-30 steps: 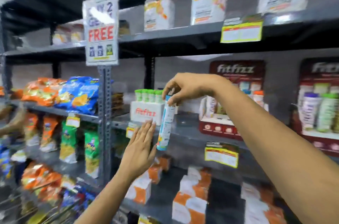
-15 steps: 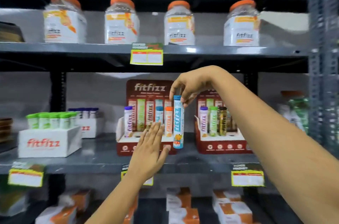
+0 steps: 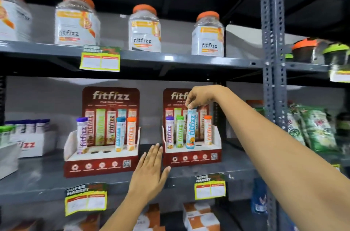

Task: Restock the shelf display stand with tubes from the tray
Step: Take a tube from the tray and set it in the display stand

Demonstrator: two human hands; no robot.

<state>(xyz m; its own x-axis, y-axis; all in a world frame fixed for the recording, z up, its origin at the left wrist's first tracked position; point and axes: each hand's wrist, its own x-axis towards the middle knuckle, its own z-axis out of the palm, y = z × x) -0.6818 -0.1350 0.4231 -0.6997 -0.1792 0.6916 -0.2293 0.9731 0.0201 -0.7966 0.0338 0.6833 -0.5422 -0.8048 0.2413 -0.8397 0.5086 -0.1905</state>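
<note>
Head view's got a blue-and-white fitfizz tube pretty much dead centre in the right display stand, standing upright with its bottom end down at the stand's white deck, sat between a green-capped tube and an orange-capped tube. A purple-capped tube is at the far left of that row. Can't tell if the blue one is fully seated in its hole or just resting on it. The right hand comes in from the right with the arm stretched out long, wrist bent down, fingertips pinched around the top of the blue tube, so that one's a narrow grip holding the tube by its cap end. The hand covers part of the "fitfizz" logo on the stand's red backboard.

The left hand is lower, flat and spread out, fingers pointing up, holding nothing, hovering in front of the shelf edge between the two stands. The left display stand reads "fitfizz" too, holds three tubes and has two open holes in the middle.

Yellow price tags headed "SUPER MARKET" hang off the shelf fronts. Up top, orange-lidded jars also labelled fitfizz. A white tray of tubes sits at far left, partial red lettering on it.
</note>
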